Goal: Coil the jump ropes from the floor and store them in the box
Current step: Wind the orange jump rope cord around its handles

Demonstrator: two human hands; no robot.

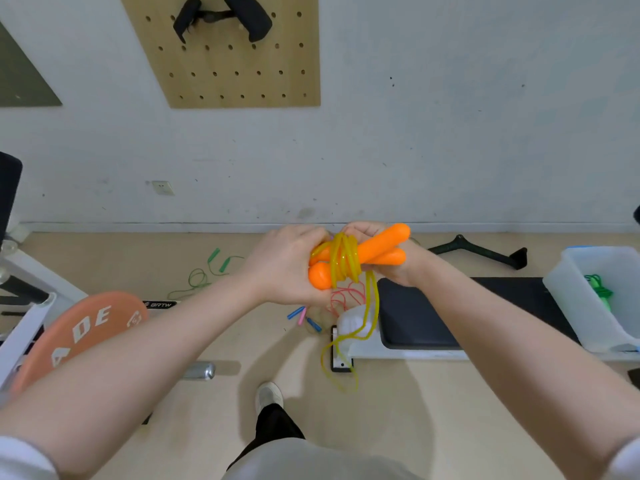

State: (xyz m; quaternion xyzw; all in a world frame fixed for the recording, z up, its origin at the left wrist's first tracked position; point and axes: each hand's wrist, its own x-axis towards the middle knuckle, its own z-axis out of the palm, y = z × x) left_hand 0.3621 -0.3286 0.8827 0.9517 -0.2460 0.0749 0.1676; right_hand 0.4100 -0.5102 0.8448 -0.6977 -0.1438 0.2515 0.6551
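Observation:
Both hands hold one jump rope with orange handles (379, 251) and a yellow cord (343, 259) wound several times round the handles. My left hand (287, 265) grips the lower ends of the handles. My right hand (388, 261) holds the bundle from behind, partly hidden. A loose length of yellow cord (341, 362) hangs down toward the floor. A green rope (207, 271) lies on the floor at left. A pink-corded rope with blue and pink handles (304, 317) lies below my hands. The translucent box (585, 306) at right holds a coiled green rope (601, 289).
An orange weight plate (86, 330) leans at left beside a white frame. A black bench pad (460, 313) lies on the floor by the box. A black cable-handle bar (481, 252) rests near the wall. My shoe (268, 396) is on the floor below.

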